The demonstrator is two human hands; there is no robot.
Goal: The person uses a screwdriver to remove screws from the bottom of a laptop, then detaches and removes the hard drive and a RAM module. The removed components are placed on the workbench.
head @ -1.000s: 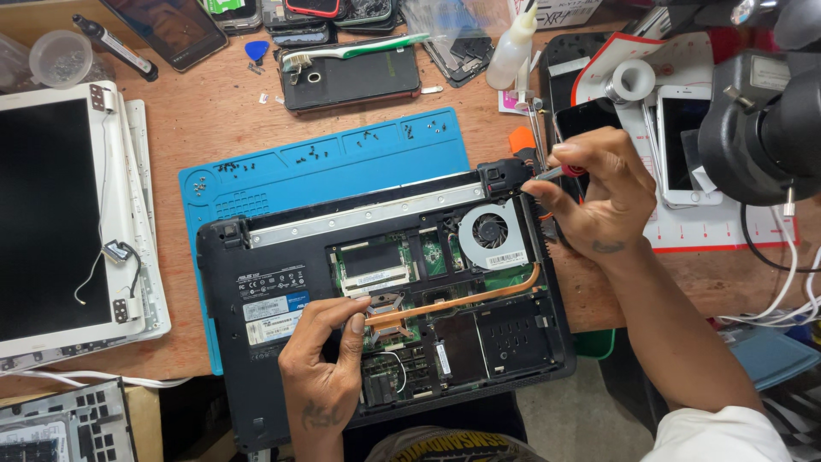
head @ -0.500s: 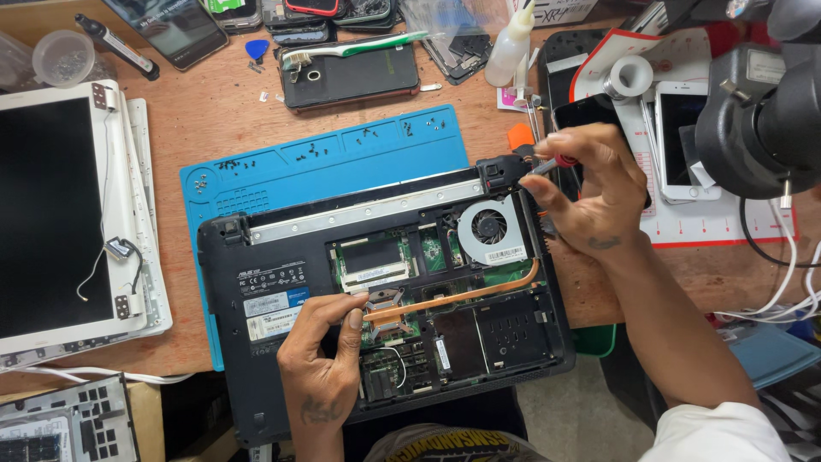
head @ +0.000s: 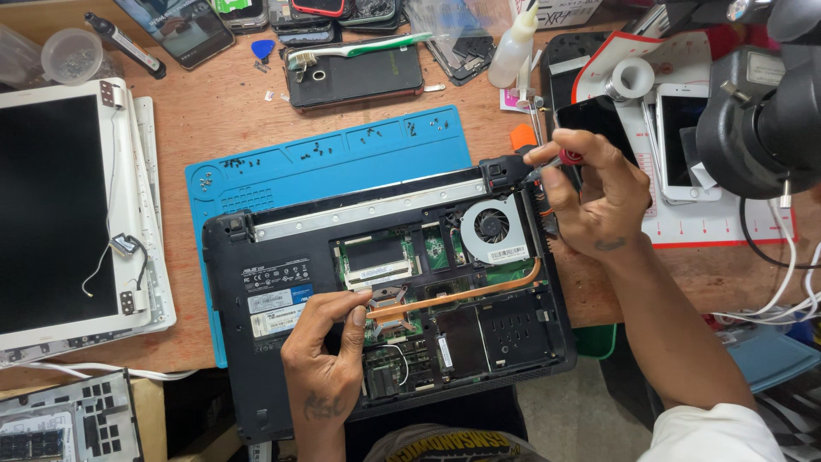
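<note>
The wooden worktop [head: 214, 128] was crowded with phones and parts. The opened black laptop base [head: 282, 342] lay at its near edge, half on a blue silicone mat [head: 342, 162]. My left hand [head: 321, 368] pressed open fingertips beside the copper heat pipe [head: 462, 297], steadying. My right hand [head: 599, 197] pinched a red-tipped screwdriver [head: 547, 167] at the far right hinge; keeping it upright seemed wise.

- Left hand [head: 323, 364]: bare; a dark tattoo mark is seen on its back near the wrist; no ring or watch is worn.
- Right hand [head: 594, 197]: bare; a small dark tattoo is seen at the wrist.
- Right forearm: uncovered up to a white sleeve [head: 727, 436], rolled at the elbow.
</note>
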